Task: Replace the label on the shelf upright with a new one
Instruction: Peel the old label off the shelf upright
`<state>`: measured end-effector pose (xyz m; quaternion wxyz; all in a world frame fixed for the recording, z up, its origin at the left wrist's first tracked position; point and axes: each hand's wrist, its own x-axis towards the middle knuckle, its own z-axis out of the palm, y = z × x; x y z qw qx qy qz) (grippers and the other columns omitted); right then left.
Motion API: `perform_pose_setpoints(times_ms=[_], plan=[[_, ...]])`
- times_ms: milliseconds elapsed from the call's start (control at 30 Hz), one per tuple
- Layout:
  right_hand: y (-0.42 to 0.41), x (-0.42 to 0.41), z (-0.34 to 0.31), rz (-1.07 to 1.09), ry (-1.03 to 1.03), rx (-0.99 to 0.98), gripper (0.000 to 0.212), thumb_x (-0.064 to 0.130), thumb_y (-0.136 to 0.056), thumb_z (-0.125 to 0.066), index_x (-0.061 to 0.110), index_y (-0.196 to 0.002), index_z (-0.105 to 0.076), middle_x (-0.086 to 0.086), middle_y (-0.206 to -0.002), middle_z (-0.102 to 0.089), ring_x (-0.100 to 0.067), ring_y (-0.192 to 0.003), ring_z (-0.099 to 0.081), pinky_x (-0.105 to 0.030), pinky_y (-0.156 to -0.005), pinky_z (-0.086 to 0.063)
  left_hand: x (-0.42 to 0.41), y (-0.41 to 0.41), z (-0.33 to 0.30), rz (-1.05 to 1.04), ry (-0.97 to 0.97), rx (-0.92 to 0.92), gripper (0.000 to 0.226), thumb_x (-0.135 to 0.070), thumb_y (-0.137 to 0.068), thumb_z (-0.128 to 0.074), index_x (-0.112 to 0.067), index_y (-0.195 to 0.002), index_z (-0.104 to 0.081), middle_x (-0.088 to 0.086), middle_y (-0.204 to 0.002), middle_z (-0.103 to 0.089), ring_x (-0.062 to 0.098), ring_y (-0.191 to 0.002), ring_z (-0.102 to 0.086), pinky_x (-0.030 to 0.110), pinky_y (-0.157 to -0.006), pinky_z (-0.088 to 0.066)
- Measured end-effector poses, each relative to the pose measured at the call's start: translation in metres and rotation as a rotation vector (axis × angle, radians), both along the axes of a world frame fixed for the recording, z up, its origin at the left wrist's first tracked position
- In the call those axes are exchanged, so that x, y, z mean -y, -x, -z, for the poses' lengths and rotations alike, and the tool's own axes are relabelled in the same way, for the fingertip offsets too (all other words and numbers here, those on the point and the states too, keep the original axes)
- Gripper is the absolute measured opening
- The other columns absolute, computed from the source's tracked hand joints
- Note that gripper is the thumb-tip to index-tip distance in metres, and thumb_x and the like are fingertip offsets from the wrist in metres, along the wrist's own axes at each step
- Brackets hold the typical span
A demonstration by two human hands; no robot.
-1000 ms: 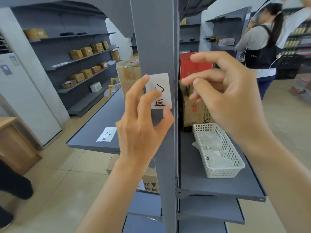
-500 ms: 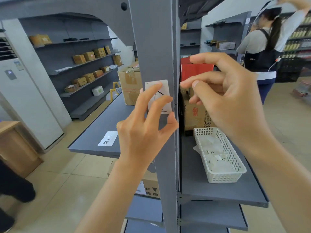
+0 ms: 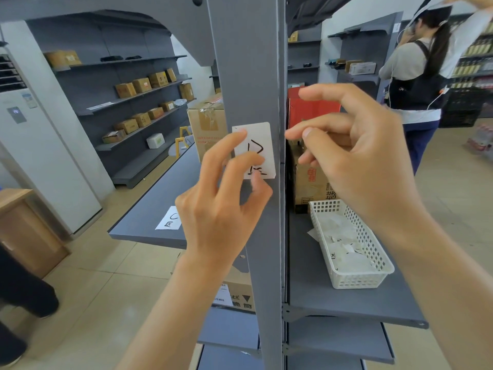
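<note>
My left hand (image 3: 221, 209) presses a white label (image 3: 257, 148) flat against the grey upright (image 3: 248, 76); fingertips (image 3: 240, 134) rest on its left edge and face, thumb just below its bottom edge. The hand is spread on the label, not clamped round it. A second ago the same hand held a label marked "C" clear of the upright. Now a label with a different mark lies on the metal, its top and right edges flush. I judge this to be the new label going on, and that it needs only smoothing down. My right hand (image 3: 354, 161) hovers just right of the upright, fingers loosely curled and apart, holding nothing. On the left shelf (image 3: 149, 209) lies a loose "C" label (image 3: 169, 220). On the right shelf stands a white basket (image 3: 384, 273) of paper slips.
</note>
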<state>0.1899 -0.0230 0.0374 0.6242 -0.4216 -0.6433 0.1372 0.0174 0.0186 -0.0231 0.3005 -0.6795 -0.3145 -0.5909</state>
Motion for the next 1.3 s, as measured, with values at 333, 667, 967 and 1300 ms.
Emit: perform_pose_setpoints(times_ms=[333, 667, 967, 1300], plan=[[-0.002, 0.003, 0.000, 0.010, 0.006, -0.002, 0.039, 0.002, -0.096, -0.060, 0.027, -0.126, -0.065, 0.008, -0.089, -0.082, -0.018, -0.069, -0.075, -0.021, -0.065, -0.061, 0.005, -0.008, 0.006, 0.029, 0.151, 0.102, 0.009, -0.027, -0.085, -0.082, -0.023, -0.077, -0.080, 0.012, -0.116, -0.069, 0.018, -0.106, -0.067, 0.045, -0.053, -0.059], [-0.009, 0.007, -0.001, 0.007, 0.018, -0.012, 0.040, 0.000, -0.096, -0.060, 0.027, -0.124, -0.065, 0.008, -0.087, -0.082, -0.021, -0.067, -0.074, -0.028, -0.067, -0.063, 0.015, -0.021, -0.002, -0.051, 0.112, 0.076, 0.018, -0.018, -0.086, -0.076, -0.018, -0.069, -0.078, 0.012, -0.116, -0.072, 0.033, -0.120, -0.067, 0.026, -0.044, -0.047], [-0.009, 0.007, 0.003, -0.033, 0.014, 0.037, 0.038, 0.004, -0.095, -0.060, 0.030, -0.123, -0.065, 0.010, -0.087, -0.082, -0.025, -0.067, -0.074, -0.041, -0.069, -0.063, 0.020, -0.033, 0.005, -0.243, 0.219, 0.030, 0.019, -0.018, -0.094, -0.065, -0.016, -0.076, -0.070, 0.006, -0.135, -0.064, 0.028, -0.141, -0.051, 0.024, -0.040, -0.033], [-0.008, 0.006, 0.015, -0.034, 0.075, 0.063, 0.038, 0.004, -0.095, -0.061, 0.029, -0.124, -0.066, 0.011, -0.088, -0.081, -0.024, -0.068, -0.074, -0.042, -0.074, -0.062, 0.016, -0.028, 0.010, -0.242, 0.213, 0.127, 0.015, -0.015, -0.098, -0.060, -0.013, -0.085, -0.069, -0.003, -0.135, -0.051, 0.024, -0.141, -0.050, 0.023, -0.041, -0.027]])
